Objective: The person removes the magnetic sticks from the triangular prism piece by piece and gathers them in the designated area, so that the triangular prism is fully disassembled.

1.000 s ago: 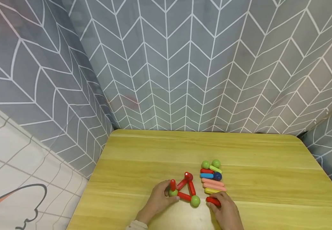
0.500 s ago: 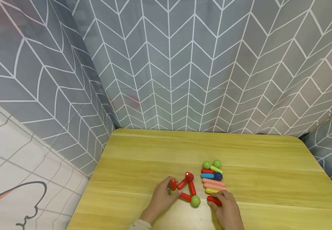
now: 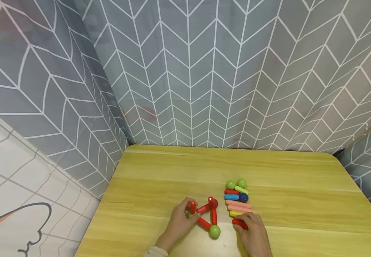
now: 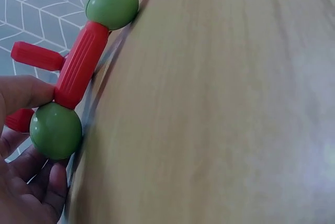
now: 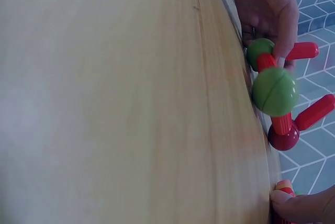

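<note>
"Red and green, the triangular plastic rod-and-ball frame (image 3: 214,217) is between the grips; which step?"

"Assembly, I'd judge. The left hand's grip (image 3: 180,218) holds one corner; to its right, the right hand's grip (image 3: 252,230) pinches a separate red plastic rod (image 3: 239,223)."

"Next?"

"Probably aligning that rod, left grip steady. Unlike half a second ago, the frame's ungripped glossy green ball (image 3: 214,232) sits farther from the right grip."
</note>
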Demonstrator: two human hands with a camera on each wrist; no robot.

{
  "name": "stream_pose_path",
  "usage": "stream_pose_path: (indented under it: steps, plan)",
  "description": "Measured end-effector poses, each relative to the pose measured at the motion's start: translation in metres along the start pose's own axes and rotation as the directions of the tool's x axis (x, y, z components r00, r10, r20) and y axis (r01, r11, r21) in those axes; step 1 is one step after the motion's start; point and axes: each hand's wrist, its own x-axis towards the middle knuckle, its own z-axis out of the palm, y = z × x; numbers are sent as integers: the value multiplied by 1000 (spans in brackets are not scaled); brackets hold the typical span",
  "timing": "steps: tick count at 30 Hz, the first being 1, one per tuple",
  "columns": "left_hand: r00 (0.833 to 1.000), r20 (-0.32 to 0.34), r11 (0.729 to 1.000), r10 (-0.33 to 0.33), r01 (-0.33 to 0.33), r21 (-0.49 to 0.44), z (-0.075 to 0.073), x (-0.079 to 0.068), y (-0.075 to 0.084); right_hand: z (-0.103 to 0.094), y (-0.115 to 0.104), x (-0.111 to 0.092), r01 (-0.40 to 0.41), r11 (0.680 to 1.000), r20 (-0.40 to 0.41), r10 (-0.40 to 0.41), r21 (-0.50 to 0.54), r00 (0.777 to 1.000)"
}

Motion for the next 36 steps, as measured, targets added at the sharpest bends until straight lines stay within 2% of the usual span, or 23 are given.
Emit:
stream_pose_path:
  steps: [5, 13, 22, 30, 36]
  plan:
    - [1000, -4, 1000, -4, 4, 6, 0, -2, 1, 1, 1, 0, 1, 1000, -5, -1, -1, 1000]
    - [999, -1, 999, 43, -43, 21, -3, -3, 1, 0, 0, 2, 63, 998, -101, -65, -21, 993]
    - [1000, -11, 998, 24, -23, 53, -1, -2, 1, 1, 0, 1, 63, 998, -148, -64, -12, 987]
    - [999, -28, 997, 22, -20, 71, 0, -4, 1, 4, -11, 2, 52, 996, -175, -40, 69, 984]
    - [999, -9, 996, 35, -34, 88, -1, -4, 2, 3, -26, 3, 109, 971, -209, -63, 214, 976]
